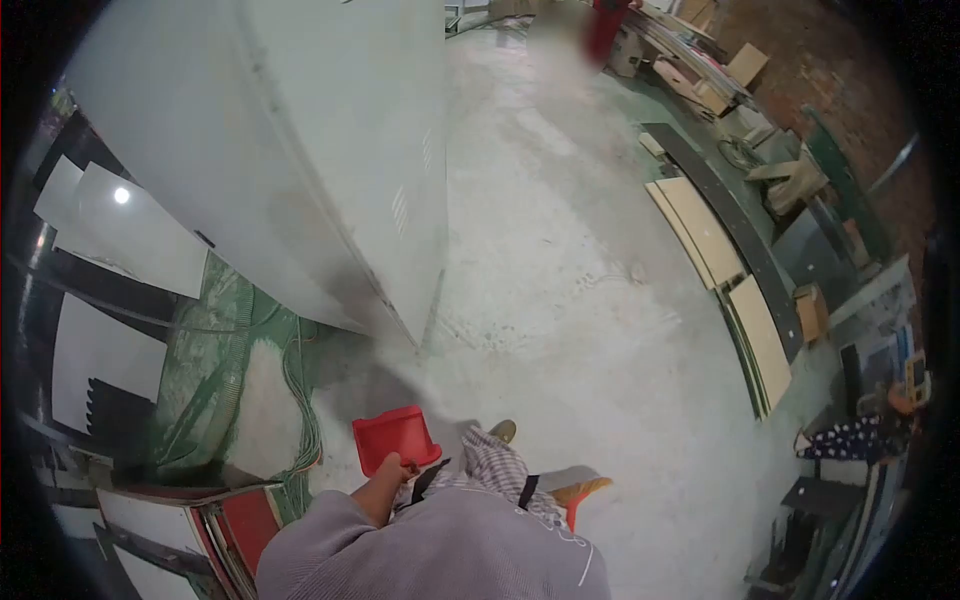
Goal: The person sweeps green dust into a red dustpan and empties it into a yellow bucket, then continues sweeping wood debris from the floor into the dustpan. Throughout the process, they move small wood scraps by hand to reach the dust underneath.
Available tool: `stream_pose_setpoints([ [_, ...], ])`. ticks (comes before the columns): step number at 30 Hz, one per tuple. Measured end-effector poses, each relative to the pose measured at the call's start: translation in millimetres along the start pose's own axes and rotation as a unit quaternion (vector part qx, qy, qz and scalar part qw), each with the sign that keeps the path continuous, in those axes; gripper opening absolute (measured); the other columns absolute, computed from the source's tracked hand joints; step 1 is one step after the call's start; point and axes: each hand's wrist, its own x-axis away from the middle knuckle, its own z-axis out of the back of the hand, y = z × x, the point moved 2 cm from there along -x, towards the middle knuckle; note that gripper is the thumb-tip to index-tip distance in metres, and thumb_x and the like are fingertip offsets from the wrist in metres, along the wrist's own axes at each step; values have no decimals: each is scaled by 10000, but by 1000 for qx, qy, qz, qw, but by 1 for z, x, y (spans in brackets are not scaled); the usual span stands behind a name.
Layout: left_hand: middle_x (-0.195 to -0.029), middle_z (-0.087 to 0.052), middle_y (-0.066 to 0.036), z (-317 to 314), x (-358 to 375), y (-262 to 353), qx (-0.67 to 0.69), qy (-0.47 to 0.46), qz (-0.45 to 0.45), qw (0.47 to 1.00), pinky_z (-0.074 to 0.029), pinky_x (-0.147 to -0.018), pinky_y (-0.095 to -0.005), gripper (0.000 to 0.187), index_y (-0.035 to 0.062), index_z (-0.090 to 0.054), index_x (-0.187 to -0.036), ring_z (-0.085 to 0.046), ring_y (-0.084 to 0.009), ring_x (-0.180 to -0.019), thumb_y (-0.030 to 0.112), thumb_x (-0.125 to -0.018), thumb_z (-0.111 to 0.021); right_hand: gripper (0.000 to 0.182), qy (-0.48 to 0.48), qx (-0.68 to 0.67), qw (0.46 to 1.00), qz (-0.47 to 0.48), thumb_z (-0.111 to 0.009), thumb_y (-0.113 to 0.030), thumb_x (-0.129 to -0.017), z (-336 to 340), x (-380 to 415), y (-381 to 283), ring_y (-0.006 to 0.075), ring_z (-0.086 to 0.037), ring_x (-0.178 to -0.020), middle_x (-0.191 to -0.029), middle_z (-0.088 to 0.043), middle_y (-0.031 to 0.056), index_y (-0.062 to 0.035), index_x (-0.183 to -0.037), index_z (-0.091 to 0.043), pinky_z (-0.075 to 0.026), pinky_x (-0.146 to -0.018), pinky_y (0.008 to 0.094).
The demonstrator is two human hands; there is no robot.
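My left hand (396, 467) is closed around the near edge of a red plastic dustpan (392, 436), held low by my left leg. The dustpan's hollow side faces up, and the floor lies below it. My right hand is out of view, hidden beyond my body. A thin orange-red piece (571, 514) shows beside my right shoe (582, 490), mostly covered by my clothing.
A tall grey metal cabinet (300, 150) stands ahead on the left. Cables (298, 400) lie on the floor to its left. Cream panels (760, 335) and a long dark strip (715, 195) lie along the right. Stacked boards (150, 522) stand at the lower left.
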Motion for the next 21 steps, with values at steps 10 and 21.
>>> stream_pose_setpoints([
  [10, -630, -508, -141, -270, -5, 2, 364, 49, 165, 915, -412, -484, -350, 316, -21, -438, -790, -517, -255, -527, 291, -764, -395, 283, -141, -84, 975, -147, -429, -334, -797, -76, -91, -335, 100, -413, -432, -523, -398, 5, -55, -750, -432, -378, -398, 214],
  [21, -685, -534, -136, -553, 6, 87, 317, -45, 214, 923, -412, -476, -325, 246, -41, -424, -825, -513, -204, -517, 160, -754, -301, 241, -173, -63, 964, -193, -493, -248, -754, -213, -265, -593, 131, -435, -511, -582, -417, 41, -18, -802, -441, -398, -475, 242],
])
